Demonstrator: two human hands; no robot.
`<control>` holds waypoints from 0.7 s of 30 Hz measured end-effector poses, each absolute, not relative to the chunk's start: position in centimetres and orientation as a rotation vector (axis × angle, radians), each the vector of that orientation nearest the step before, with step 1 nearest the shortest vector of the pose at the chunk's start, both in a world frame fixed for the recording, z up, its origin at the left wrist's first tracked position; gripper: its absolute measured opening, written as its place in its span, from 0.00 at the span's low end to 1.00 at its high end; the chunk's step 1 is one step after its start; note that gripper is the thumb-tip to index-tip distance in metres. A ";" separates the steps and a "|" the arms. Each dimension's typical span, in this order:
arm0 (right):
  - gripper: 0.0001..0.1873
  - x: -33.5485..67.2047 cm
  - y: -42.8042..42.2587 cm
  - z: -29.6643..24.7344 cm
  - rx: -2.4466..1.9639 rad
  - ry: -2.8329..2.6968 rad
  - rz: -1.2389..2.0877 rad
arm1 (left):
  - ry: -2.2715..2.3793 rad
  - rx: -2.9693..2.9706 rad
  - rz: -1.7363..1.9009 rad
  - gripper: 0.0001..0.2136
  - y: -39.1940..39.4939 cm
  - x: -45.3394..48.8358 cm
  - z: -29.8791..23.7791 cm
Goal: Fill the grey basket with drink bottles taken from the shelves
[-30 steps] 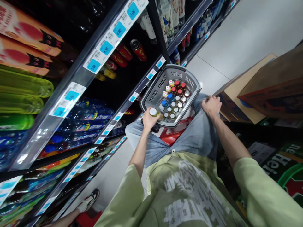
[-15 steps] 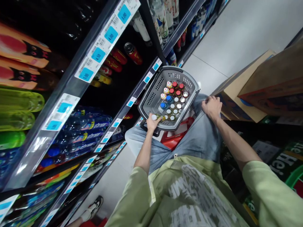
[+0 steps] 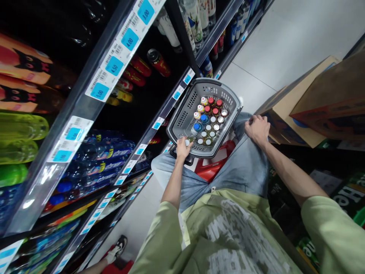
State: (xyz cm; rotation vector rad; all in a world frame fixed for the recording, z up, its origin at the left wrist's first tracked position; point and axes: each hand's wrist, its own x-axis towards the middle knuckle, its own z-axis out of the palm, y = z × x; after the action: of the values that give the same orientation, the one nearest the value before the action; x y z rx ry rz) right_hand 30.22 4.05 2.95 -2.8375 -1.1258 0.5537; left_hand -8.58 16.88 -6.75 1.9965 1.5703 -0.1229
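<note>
Mid-frame, our left hand (image 3: 182,149) pinches a white-capped bottle (image 3: 188,141) at the lower left of the basket (image 3: 185,127), likely so it won't slip, while our right hand (image 3: 258,130) (we can't tell if it grips) rests on our knee (image 3: 242,122).

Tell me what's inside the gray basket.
The gray basket holds bottles with red caps, blue caps, white caps and red-marked pale caps, plus silver-topped containers. The left hand grips another white-capped bottle inside. The standing bottles' bases and the floor beneath are covered.

The basket (image 3: 182,127) is grey, its bottle caps (image 3: 213,119) red, blue and white, the jeans (image 3: 242,160) light blue.
</note>
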 end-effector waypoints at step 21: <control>0.19 30.5 4.3 3.0 -2.854 -1.147 0.579 | 1.776 1.705 -0.449 0.20 21.5 -2.3 -13.7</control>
State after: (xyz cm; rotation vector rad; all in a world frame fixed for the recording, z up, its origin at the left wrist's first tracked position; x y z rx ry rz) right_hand 30.52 4.30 2.99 -2.8543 -1.1467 0.5795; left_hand -2.32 21.53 -13.70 1.7054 1.7757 -0.4491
